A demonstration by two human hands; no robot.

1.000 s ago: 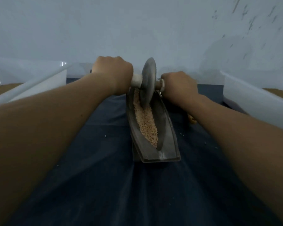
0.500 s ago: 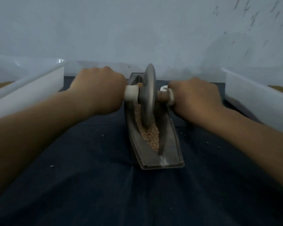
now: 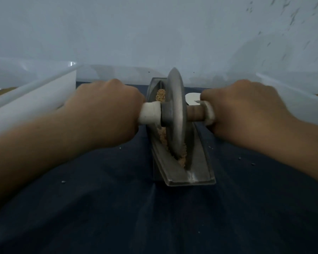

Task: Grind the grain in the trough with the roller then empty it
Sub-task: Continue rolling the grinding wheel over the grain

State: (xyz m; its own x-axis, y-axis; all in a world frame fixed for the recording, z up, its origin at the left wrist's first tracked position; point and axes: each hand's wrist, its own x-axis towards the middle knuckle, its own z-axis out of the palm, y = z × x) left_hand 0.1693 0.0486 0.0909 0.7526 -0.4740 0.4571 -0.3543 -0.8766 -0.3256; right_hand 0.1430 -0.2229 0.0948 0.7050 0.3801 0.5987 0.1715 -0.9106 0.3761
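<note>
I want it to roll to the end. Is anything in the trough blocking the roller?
Nothing visible blocks the roller. Only grain lies in the trough, nearer and farther than the wheel, and that is what it should crush.

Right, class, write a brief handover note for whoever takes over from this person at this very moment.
Left hand: grips the white left handle of the roller.
Right hand: grips the right handle.
Things: the roller stands upright in the metal trough, toward its near end, on the grain.
Done: grain is loaded and the roller is in place; fineness cannot be told.
Left: finish grinding, lift the roller out, empty the trough.
</note>
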